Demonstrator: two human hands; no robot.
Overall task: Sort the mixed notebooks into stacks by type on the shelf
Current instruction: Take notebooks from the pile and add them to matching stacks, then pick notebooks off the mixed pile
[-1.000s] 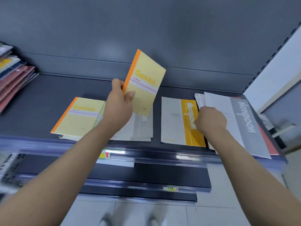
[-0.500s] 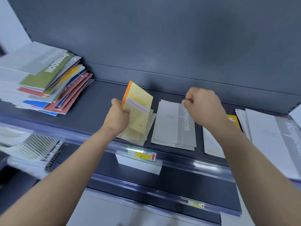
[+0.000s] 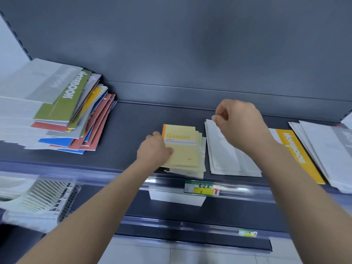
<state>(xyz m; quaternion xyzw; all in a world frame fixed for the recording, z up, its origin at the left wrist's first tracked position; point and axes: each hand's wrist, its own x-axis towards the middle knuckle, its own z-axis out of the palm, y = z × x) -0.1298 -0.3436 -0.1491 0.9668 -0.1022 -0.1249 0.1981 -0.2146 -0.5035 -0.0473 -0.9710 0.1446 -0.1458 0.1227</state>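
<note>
Pale yellow paper notebook with an orange spine [image 3: 182, 147] held flat on a like stack at the near edge of the dark grey metal shelf [image 3: 129, 130].
Its left edge is gripped by the left hand [image 3: 154, 150], thumb on the cover. The right hand [image 3: 240, 124] is curled over the far corner of the white-and-grey notebook stack [image 3: 224, 159] just to the right; whether that corner is pinched cannot be told.

Left hand [image 3: 154, 149] gripping pale yellow orange-spined Gambit notebook [image 3: 182, 149] by spine edge, flat atop small pale stack [image 3: 200, 141] on dark grey metal shelf [image 3: 129, 134], right hand [image 3: 238, 122] curled above white-grey notebook stack [image 3: 222, 159], messy mixed-colour notebook pile [image 3: 62, 111] far left, orange-white notebook [image 3: 291, 149] right.
</note>
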